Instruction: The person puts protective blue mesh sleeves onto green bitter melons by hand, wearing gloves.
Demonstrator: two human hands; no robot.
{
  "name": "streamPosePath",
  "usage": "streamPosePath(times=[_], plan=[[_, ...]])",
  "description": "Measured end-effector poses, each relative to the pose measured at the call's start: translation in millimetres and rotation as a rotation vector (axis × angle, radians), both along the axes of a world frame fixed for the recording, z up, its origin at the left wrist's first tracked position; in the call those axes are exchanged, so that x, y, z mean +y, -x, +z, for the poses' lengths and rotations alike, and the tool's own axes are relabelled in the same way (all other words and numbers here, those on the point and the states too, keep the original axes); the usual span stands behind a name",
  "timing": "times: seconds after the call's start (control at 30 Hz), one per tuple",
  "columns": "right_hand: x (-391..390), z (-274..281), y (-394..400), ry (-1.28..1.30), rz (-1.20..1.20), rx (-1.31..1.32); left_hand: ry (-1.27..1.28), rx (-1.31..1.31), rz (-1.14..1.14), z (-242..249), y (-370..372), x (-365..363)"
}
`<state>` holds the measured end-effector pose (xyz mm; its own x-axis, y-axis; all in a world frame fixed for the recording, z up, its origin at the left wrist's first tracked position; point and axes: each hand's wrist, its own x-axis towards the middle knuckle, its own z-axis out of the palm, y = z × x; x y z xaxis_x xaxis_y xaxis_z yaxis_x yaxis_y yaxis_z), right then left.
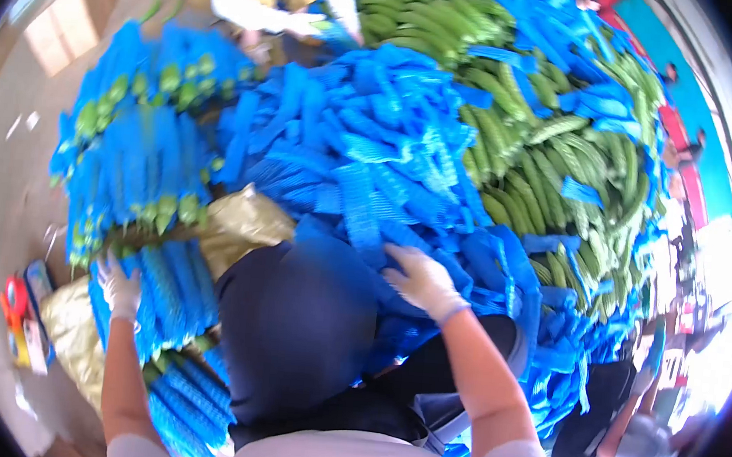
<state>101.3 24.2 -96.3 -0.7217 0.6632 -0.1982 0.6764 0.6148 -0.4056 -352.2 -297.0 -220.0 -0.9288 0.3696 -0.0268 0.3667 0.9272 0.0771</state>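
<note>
While we are leaning over the heap, our left hand (120, 288), in a thin white glove, is lying flat with the fingers spread on a row of green fruits sleeved in blue foam netting (171, 291) at the edge of the stacked pile; it is pressing on them rather than closing round any one. Our right hand (423, 282), gloved the same way, is resting palm down with the fingers loosely curled on the big loose mound of empty blue foam net sleeves (363, 159); whether it is pinching a sleeve underneath, we cannot tell. Between our arms a dark blue cloth (296, 331) is blocking part of the view. Beyond the mound, a pile of bare long green fruits (529, 156) is stretching away to the right. At the top, another person's gloved hand (301, 23) is reaching toward the sleeves. On the floor at the left, a red and yellow packet (18, 320) is lying near a crumpled yellowish plastic sheet (240, 222).

We are judging the sleeved stack to be steep and loosely laid, so weight from our left hand could be sending fruits rolling off. The springy sleeves could also be snagging together, so several may be lifting at once.
</note>
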Motion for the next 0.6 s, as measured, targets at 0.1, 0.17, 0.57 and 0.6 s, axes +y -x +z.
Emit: streamPosePath(times=[0.1,0.17,0.57,0.6], plan=[[12,-45,27,-0.142,-0.014,0.01,-0.465,-0.012,-0.336,18,4,48],[18,-63,44,-0.02,-0.054,-0.052,-0.657,-0.061,-0.516,57,-5,93],[41,75,-18,0.746,-0.291,1.029,-0.707,-0.37,-1.545,290,-245,246],[43,78,-29,0.717,-0.298,1.08,-0.674,-0.372,-1.654,293,-266,257]])
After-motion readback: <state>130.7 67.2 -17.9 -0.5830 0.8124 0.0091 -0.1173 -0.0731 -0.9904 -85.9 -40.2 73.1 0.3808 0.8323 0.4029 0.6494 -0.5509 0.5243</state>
